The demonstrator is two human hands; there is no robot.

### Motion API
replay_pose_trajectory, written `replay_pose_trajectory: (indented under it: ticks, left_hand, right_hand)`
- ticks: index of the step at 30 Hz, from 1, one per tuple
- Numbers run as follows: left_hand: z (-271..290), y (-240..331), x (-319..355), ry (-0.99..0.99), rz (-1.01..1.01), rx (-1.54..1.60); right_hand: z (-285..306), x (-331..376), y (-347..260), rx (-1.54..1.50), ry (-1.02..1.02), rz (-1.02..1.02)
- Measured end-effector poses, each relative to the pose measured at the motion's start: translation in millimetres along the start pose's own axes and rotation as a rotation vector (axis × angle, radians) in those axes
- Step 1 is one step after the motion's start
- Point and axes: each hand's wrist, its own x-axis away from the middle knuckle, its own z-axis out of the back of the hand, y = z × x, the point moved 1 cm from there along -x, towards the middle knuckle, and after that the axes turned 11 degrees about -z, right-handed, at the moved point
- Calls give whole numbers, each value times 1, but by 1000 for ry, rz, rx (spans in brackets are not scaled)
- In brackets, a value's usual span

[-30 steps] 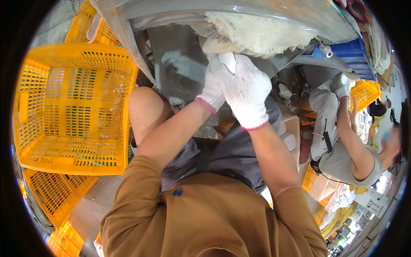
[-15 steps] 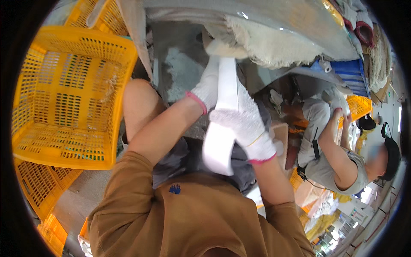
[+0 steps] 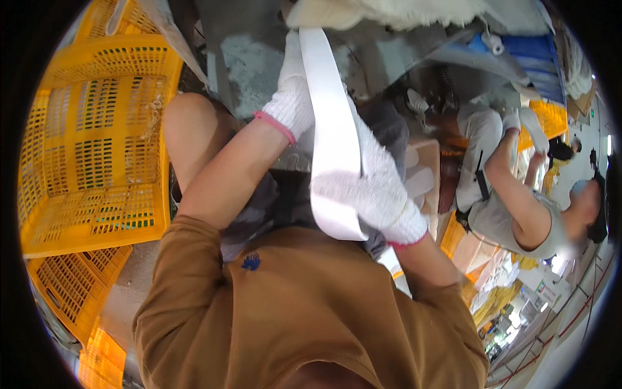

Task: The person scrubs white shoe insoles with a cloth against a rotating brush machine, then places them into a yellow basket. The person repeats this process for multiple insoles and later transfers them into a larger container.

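Observation:
A long white shoe sole (image 3: 334,133) runs lengthwise between my hands, its broad smooth face toward me and its near end curling down. My left hand (image 3: 293,94), in a white knit glove with a pink cuff, grips it near the far end; the fingertips are mostly hidden. My right hand (image 3: 363,194), gloved alike, is wrapped round the near part. The sole's far tip meets the lower edge of a cream, frayed cloth-like piece (image 3: 382,14) at the top. Whether they press together I cannot tell.
At my left stands a large yellow slotted crate (image 3: 170,78), with more yellow crates (image 3: 74,285) below it. A pinkish bin (image 3: 433,162) with white pieces is beside my right knee. A co-worker (image 3: 518,214) sits to the right, near a blue crate (image 3: 531,61).
The sole has shifted up and left in view, and more of its broad face shows. Both hands keep their hold. The whole view has shifted somewhat; the co-worker's hands have moved too.

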Motion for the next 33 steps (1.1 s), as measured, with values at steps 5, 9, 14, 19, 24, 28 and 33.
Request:
replay_pose_trajectory:
  ticks: [5, 9, 14, 19, 24, 28, 33]
  left_hand:
    - [0, 24, -38, -101, -275, -73]
    - [15, 4, -21, -37, -22, 319]
    - [48, -17, -45, -113, -217, 101]
    - [51, -21, -67, -38, -412, -546]
    - [38, -11, -48, -1, -304, 311]
    - [29, 2, -36, 85, -338, 235]
    - [10, 8, -20, 40, -479, -162]
  right_hand:
    - [1, -54, -80, -478, -243, -225]
    - [-11, -8, -80, -52, -46, -236]
    - [-22, 36, -26, 196, 198, 62]
    - [10, -51, -14, 989, 551, 673]
    - [4, -91, -43, 680, 671, 622]
    - [-11, -101, -50, 660, 577, 336]
    - [-13, -101, -52, 701, 589, 611]
